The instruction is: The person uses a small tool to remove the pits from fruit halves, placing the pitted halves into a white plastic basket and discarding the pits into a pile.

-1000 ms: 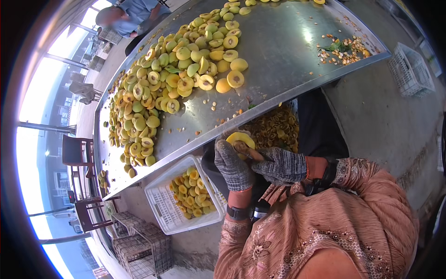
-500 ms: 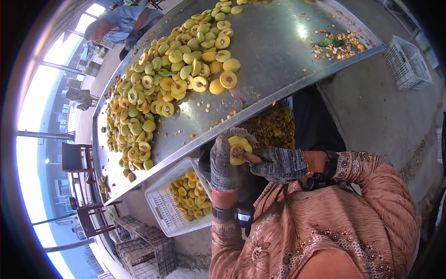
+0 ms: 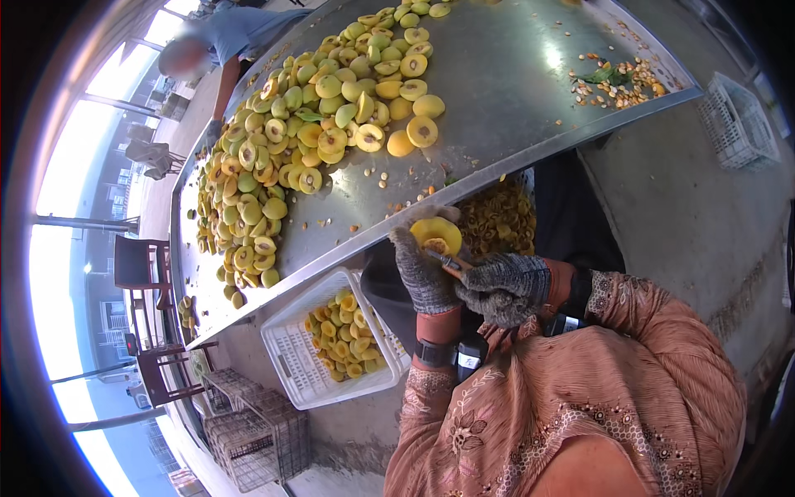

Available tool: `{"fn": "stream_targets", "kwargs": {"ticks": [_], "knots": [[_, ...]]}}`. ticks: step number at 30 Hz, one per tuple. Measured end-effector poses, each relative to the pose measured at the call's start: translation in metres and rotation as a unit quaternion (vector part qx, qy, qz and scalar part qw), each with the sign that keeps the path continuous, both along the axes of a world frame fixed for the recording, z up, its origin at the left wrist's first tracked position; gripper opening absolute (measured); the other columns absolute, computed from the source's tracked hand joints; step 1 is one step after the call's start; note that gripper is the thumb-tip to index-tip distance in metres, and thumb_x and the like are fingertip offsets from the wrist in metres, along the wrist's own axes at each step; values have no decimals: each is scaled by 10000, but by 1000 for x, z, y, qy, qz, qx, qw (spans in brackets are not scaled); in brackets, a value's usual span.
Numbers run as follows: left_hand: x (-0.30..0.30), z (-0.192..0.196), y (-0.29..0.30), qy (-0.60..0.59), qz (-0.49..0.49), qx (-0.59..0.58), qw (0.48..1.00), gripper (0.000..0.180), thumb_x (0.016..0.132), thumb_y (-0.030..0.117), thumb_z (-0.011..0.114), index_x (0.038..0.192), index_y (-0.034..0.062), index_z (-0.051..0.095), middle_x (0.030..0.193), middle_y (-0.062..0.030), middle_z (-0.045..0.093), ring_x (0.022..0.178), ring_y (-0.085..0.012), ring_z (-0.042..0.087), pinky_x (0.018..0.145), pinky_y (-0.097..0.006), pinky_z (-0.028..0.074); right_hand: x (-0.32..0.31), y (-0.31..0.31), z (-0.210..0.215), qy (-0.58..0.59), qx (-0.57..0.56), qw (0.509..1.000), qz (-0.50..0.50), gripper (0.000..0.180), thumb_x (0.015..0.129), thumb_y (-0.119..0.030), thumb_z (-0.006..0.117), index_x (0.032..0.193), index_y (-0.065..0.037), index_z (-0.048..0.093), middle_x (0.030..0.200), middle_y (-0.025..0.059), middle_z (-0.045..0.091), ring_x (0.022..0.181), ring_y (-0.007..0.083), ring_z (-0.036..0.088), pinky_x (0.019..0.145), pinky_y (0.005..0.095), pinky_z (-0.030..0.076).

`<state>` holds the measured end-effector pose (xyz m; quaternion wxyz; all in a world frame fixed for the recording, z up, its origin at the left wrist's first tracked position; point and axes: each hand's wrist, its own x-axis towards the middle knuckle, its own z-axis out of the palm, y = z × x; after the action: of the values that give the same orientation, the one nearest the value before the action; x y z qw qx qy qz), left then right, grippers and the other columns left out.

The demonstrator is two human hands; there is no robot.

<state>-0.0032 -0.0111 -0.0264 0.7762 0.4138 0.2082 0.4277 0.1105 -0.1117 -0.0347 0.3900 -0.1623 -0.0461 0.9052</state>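
steel table (image 3: 489,91), and a metal tool tip close to the left hand (image 3: 425,277)

nearest, the right hand (image 3: 507,288) grips a small brown-handled tool (image 3: 451,264), its tip at the cut face of a halved apricot (image 3: 439,232); whether it touches the flesh i cannot tell. the left hand's gloved fingers curl around that half, near the table's close edge. if the fruit is wet, the tip could skid off and snag the knitted glove. squeezed too hard, the half could tear or pop loose, perhaps dropping among the fruit pieces (image 3: 505,222) below. farther left, a white plastic crate (image 3: 286,352) holds more halves. on the table, the apricot heap (image 3: 327,108) lies loose, so a knock could roll some off. at its far side, a co-worker's hand (image 3: 214,132) reaches in.
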Motion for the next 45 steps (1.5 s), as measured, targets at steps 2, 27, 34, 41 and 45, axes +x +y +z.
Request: {"fn": "stream_targets", "kwargs": {"ticks": [2,27,34,41,45], "knots": [[-2,1,1,-63,164,-155,972,516,844,508,425,995,23,518,907,-121,562,792,-220,554,735,-323,462,-1,3,-1,53,-51,997,-27,249,793,-247,619,974,-84,568,845,33,589,691,114,562,589,224,468],[-73,-9,26,123,291,49,947,520,810,563,429,1049,106,495,951,-119,564,724,-162,548,477,-212,444,10,10,-73,-685,521,507,46,333,841,-206,427,1147,-77,451,899,181,572,836,335,550,707,370,436],[-186,-8,82,748,293,382,457,480,720,161,661,1136,29,462,1090,-189,484,981,-320,505,871,-355,415,40,19,-105,-708,373,561,214,495,818,-259,447,1279,-118,339,1012,214,532,856,356,546,712,412,441],[3,25,147,554,106,565,602,577,661,162,704,1176,65,463,1107,-167,509,998,-321,503,854,-363,416,54,7,-88,-711,350,590,156,510,840,-356,435,1276,-108,341,1071,212,519,944,358,522,798,395,403],[57,-38,200,611,-66,568,548,624,682,240,673,1224,92,403,1262,-197,394,1138,-347,414,921,-397,379,61,0,-67,-689,263,665,116,522,841,-317,457,1298,-107,320,1135,214,492,1012,330,504,862,372,382]]}}
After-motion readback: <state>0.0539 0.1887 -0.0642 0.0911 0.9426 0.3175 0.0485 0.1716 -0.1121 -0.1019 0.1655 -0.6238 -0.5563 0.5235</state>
